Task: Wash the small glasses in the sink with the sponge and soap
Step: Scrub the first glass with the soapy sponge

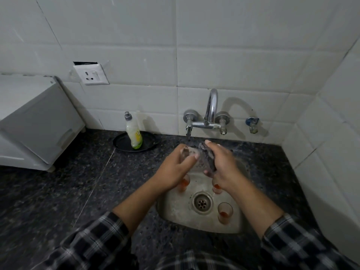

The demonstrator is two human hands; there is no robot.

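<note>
White tiled wall (pixel 136 36), socket (pixel 91 75), dark speckled granite counter (pixel 58 191), white appliance (pixel 39 121) left.

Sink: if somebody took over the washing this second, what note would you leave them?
Left hand grips one small glass over the sink.
Right hand grips the sponge, pressed against that glass.
Three more glasses with reddish dregs stand in the sink around the drain.
Soap bottle stands on a black plate, left of the tap.
Done: nothing visibly clean yet.
Left: finish this glass, then wash the other three.
</note>
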